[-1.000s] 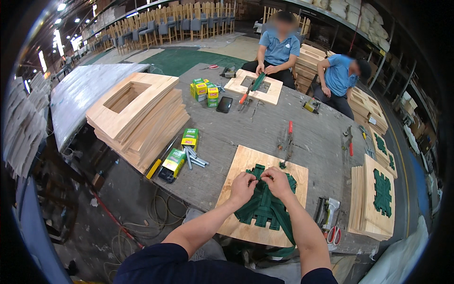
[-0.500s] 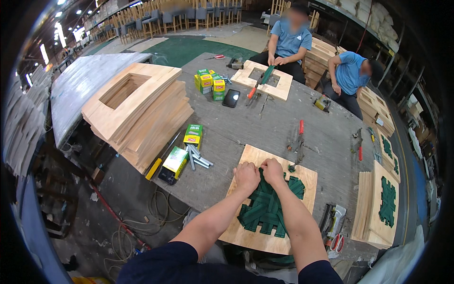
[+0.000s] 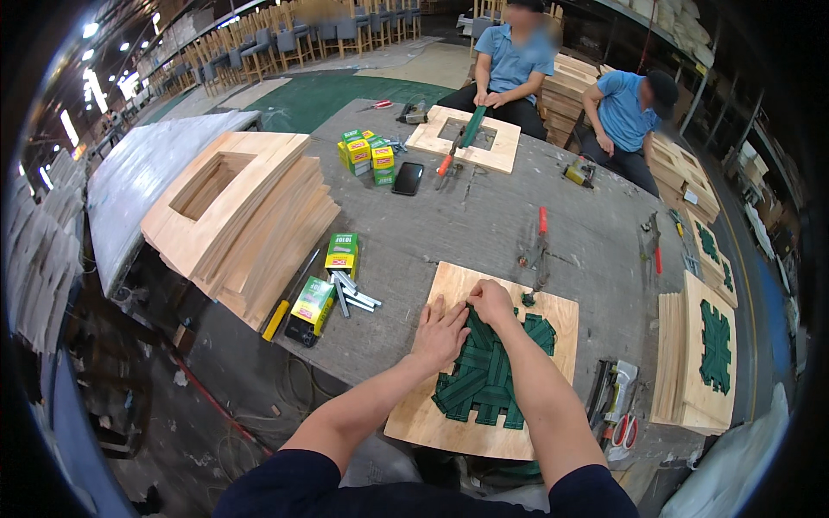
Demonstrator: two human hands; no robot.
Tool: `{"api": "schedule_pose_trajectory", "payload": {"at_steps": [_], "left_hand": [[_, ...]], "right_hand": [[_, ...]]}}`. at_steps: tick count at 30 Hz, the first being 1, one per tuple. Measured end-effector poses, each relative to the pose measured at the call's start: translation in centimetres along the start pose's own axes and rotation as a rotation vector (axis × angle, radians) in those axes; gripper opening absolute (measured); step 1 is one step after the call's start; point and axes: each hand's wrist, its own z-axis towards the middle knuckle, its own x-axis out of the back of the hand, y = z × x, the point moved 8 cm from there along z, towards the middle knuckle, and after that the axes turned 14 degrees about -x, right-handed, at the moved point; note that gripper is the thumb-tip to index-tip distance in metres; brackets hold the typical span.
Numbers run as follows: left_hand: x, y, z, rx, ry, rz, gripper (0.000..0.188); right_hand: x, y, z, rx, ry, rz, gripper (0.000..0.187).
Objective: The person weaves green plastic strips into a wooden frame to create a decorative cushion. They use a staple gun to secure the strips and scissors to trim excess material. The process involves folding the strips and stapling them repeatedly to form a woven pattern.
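Note:
A plywood panel (image 3: 449, 281) lies in front of me on the table. Green webbing straps (image 3: 490, 380) are woven across its middle, their ends fixed round the opening. My left hand (image 3: 441, 332) rests flat on the panel's left side, fingers stretched out and tips touching the webbing's far left corner. Right beside those fingertips, my right hand (image 3: 490, 304) pinches a green strap end at the webbing's far edge. Its fingers hide most of that end.
Beyond the panel lie red-handled pliers (image 3: 542, 226). A staple gun (image 3: 615, 388) and scissors (image 3: 623, 434) are at its right. Staple boxes (image 3: 313, 298) and stacked frames (image 3: 259, 220) stand left, a webbed panel stack (image 3: 715, 350) right. Two people sit across the table.
My left hand has let go of the far edge and flattened out, a little nearer me. The right hand stays at the strap. The whole view has shifted slightly.

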Motion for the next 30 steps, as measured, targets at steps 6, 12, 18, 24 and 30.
{"api": "schedule_pose_trajectory", "payload": {"at_steps": [6, 12, 18, 24, 30], "left_hand": [[-0.9, -0.3, -0.2, 0.045, -0.098, 0.044, 0.049], [-1.9, 0.4, 0.6, 0.056, -0.191, -0.017, 0.051], [-2.1, 0.0, 0.2, 0.087, -0.255, -0.003, 0.053], [-1.5, 0.0, 0.0, 0.093, -0.219, -0.002, 0.054], [-1.5, -0.1, -0.4, 0.119, -0.261, -0.020, 0.054]], "right_hand": [[0.0, 0.4, -0.2, -0.002, 0.030, 0.030, 0.021], [5.7, 8.4, -7.2, 0.045, 0.268, 0.574, 0.022], [18.4, 30.3, -20.0, -0.657, 0.704, 0.157, 0.036], [19.2, 36.9, -18.6, -0.813, 0.454, -0.141, 0.057], [20.0, 36.9, -18.4, -0.691, 0.552, 0.129, 0.060]]}}
